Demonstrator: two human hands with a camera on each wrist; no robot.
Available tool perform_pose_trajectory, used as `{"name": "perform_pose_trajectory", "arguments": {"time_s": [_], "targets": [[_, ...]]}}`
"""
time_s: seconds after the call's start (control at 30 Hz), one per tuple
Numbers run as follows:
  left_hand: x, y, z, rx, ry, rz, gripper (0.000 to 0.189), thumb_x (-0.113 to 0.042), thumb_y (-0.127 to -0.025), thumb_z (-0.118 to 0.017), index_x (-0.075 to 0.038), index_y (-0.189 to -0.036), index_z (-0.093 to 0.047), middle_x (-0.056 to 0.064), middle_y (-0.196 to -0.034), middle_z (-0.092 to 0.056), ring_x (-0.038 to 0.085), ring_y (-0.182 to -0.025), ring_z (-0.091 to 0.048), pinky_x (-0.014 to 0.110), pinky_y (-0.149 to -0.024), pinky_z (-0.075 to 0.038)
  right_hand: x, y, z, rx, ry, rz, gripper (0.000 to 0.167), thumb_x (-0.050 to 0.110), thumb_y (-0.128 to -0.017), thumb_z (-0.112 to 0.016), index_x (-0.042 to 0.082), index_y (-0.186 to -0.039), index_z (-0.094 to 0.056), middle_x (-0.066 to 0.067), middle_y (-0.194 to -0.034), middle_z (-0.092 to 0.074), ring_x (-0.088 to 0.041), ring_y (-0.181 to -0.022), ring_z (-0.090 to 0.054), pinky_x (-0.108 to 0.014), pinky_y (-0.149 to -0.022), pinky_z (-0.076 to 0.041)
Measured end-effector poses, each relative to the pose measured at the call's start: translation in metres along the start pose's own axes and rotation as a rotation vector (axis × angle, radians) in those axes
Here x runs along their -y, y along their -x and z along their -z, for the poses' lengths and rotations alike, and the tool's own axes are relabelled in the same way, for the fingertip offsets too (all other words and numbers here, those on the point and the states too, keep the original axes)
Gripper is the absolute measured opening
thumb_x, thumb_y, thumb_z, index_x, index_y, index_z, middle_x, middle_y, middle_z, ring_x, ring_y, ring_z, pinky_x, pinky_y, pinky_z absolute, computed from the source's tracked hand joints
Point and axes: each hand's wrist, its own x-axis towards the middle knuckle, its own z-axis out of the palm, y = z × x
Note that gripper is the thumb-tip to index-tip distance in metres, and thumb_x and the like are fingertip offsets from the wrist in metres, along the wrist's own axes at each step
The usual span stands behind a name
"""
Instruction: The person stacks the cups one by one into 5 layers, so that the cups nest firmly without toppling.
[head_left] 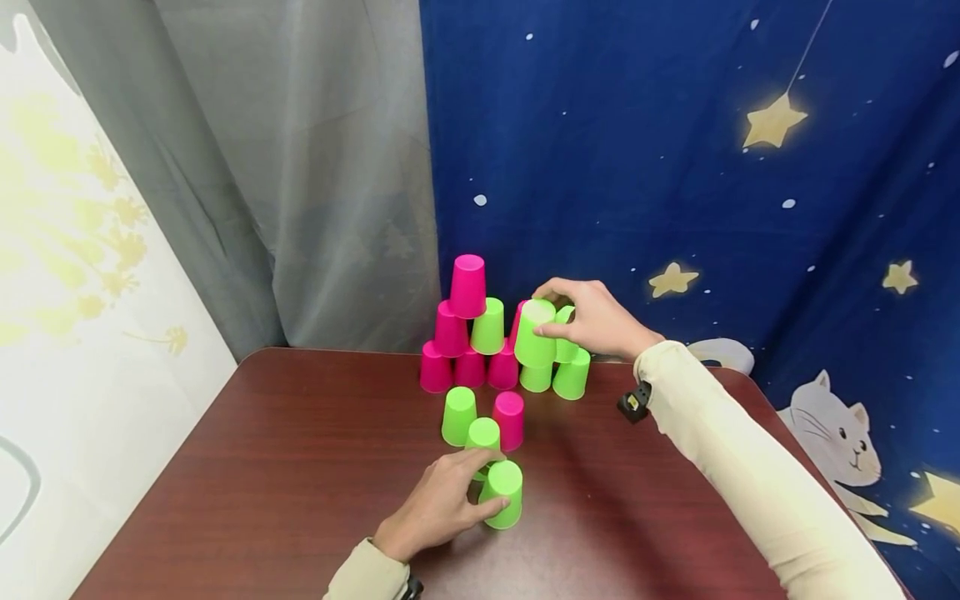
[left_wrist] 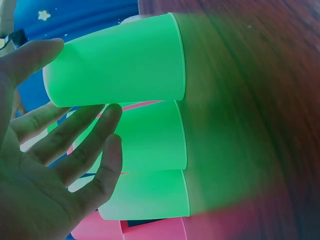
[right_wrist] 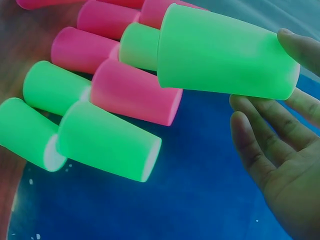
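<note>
My right hand (head_left: 600,321) pinches an upside-down green cup (right_wrist: 225,55) between thumb and fingers, beside the upper part of a stack of cups. In the head view that cup covers part of the stack's right side. A pink cup (head_left: 468,286) stands on top at the stack's left, above a pink cup (head_left: 452,329) and a green cup (head_left: 489,326). Nearer the front edge, my left hand (head_left: 441,504) holds an upside-down green cup (left_wrist: 115,62) by thumb and fingers; its rim is on or close to the table.
Behind the left hand's cup stand another green cup (head_left: 483,433), a third green cup (head_left: 459,417) and a pink cup (head_left: 509,421). The brown table (head_left: 315,467) extends to both sides. A blue curtain (head_left: 600,150) and a grey curtain (head_left: 352,208) hang behind it.
</note>
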Motion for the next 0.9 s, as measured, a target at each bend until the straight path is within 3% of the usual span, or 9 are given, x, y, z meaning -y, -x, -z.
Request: {"name": "perform_pose_trajectory", "arguments": {"time_s": [0.3,0.67,0.9], "targets": [[0.0,-0.002,-0.001,-0.006,-0.001,-0.016,0.039,-0.031,-0.083,-0.082,-0.017,-0.115,-0.066,-0.011,-0.1,-0.069,0.01,-0.086,-0.066,0.019,-0.075,-0.054,0.005,-0.028,0.009,-0.018,0.028,-0.061,0.043,0.027,-0.086,-0.079,0.011,-0.123,-0.065,-0.006,-0.111,-0.072,-0.024,-0.104,-0.066,-0.044,-0.094,-0.053],[0.001,-0.002,-0.001,-0.004,-0.012,-0.027,0.038,-0.03,-0.083,-0.082,-0.016,-0.115,-0.066,-0.01,-0.101,-0.07,0.011,-0.085,-0.067,0.018,-0.075,-0.054,0.005,-0.061,0.009,-0.075,-0.007,-0.137,0.042,0.026,-0.089,-0.076,0.005,-0.123,-0.064,-0.012,-0.113,-0.071,-0.026,-0.1,-0.068,-0.041,-0.091,-0.055],[0.001,-0.002,-0.001,-0.003,-0.029,-0.033,0.039,-0.03,-0.082,-0.082,-0.016,-0.115,-0.066,-0.009,-0.101,-0.07,0.011,-0.085,-0.067,0.019,-0.075,-0.054,-0.003,-0.073,0.0,-0.105,-0.028,-0.203,0.045,0.028,-0.091,-0.074,0.003,-0.126,-0.062,-0.015,-0.117,-0.069,-0.028,-0.106,-0.064,-0.043,-0.093,-0.053]]}}
